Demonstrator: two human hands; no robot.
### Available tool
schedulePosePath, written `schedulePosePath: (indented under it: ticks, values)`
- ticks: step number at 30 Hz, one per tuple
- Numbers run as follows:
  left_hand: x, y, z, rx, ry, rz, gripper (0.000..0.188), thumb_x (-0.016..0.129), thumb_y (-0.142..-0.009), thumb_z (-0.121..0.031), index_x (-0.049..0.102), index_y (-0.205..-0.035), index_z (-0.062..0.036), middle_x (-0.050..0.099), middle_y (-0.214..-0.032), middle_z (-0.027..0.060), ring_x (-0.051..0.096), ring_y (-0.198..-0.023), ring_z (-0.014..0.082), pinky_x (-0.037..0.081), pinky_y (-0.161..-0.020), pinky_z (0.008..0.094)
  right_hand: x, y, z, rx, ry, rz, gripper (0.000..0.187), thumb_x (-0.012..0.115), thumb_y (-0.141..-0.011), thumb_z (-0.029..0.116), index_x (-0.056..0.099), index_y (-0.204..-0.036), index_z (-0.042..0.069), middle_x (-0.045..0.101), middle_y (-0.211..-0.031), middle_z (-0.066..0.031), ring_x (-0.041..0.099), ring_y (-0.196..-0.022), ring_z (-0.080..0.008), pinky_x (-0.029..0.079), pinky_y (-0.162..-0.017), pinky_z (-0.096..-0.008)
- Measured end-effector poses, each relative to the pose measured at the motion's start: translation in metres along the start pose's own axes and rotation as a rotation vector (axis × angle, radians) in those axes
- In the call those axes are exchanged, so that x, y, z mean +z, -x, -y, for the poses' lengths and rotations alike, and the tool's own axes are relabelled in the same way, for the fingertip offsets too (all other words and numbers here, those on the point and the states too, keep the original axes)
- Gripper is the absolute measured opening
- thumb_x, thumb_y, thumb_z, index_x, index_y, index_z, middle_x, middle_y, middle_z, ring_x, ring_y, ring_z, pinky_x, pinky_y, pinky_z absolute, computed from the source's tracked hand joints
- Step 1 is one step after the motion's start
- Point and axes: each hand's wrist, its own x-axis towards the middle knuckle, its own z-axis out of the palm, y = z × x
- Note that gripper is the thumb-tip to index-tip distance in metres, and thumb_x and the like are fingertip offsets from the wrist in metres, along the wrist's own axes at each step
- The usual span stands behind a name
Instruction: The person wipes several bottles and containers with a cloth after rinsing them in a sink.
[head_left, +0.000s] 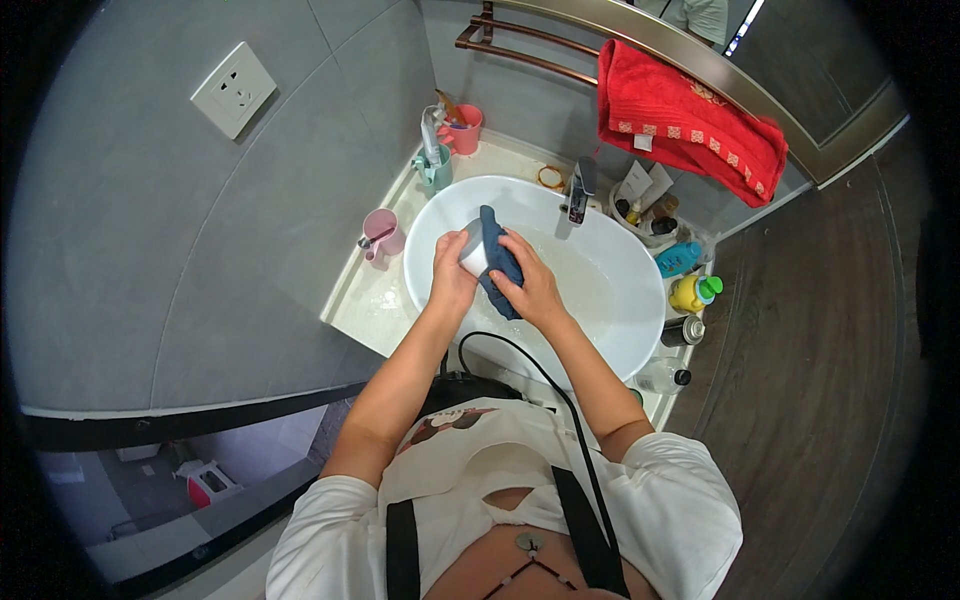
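Over the left part of the white oval basin (628, 256), both my hands work close together. My left hand (453, 274) is closed around a small white and grey rounded object (473, 257), perhaps a cup; its exact kind is unclear. A dark blue cloth (499, 258) lies against the right side of that object and partly covers it. My right hand (536, 287) grips the cloth, pressing it onto the object, with the lower end hanging down. Below them, shallow cloudy water appears to stand in the basin.
Behind the basin rises a faucet (579, 190). On its left stand a pink mug (384, 232), a green cup (434, 170) and a coral cup (464, 130). Several bottles, including a yellow one (688, 294), line the right edge. A red towel (680, 125) hangs above. A black cable (530, 358) crosses near my right forearm.
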Motion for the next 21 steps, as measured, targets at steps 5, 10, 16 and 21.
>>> schedulePosePath:
  ticks: [5, 10, 16, 21]
  values:
    - [0.025, 0.020, -0.011, 0.076, -0.196, 0.216, 0.027, 0.051, -0.087, -0.018, 0.040, -0.111, -0.0139, 0.046, -0.109, 0.0060, 0.046, -0.102, 0.0171, 0.039, -0.087, 0.0330, -0.011, -0.008, -0.019, 0.296, -0.245, 0.039, 0.045, 0.051, -0.086, 0.031, 0.044, -0.122, 0.005, 0.052, -0.116, -0.0162, 0.051, -0.106, -0.0268, 0.039, -0.089, -0.0322]
    - [0.037, 0.018, -0.018, 0.258, -0.418, 0.401, 0.050, 0.051, -0.087, -0.019, 0.028, -0.130, -0.0099, 0.039, -0.127, 0.0098, 0.036, -0.116, 0.0191, 0.025, -0.099, 0.0326, -0.010, -0.005, -0.034, 0.544, -0.694, 0.031, 0.044, 0.047, -0.090, 0.034, 0.045, -0.122, 0.004, 0.054, -0.110, -0.0068, 0.049, -0.101, -0.0141, 0.037, -0.089, -0.0267]
    - [0.026, 0.014, -0.010, -0.013, -0.375, 0.224, 0.064, 0.055, -0.085, -0.038, 0.024, -0.134, -0.0103, 0.035, -0.132, 0.0093, 0.032, -0.120, 0.0205, 0.023, -0.100, 0.0371, -0.017, -0.002, -0.018, 0.368, -0.583, -0.162, 0.042, 0.064, -0.077, 0.012, 0.049, -0.116, 0.005, 0.055, -0.108, -0.0060, 0.050, -0.098, -0.0138, 0.040, -0.086, -0.0263]
    - [0.010, 0.010, -0.003, -0.338, -0.199, 0.301, 0.078, 0.061, -0.076, -0.051, 0.024, -0.134, -0.0127, 0.037, -0.129, 0.0101, 0.039, -0.116, 0.0229, 0.030, -0.095, 0.0481, -0.022, -0.006, -0.033, 0.169, -0.436, -0.166, 0.032, 0.065, -0.072, 0.004, 0.055, -0.103, 0.005, 0.057, -0.103, -0.0072, 0.053, -0.095, -0.0144, 0.040, -0.086, -0.0268]
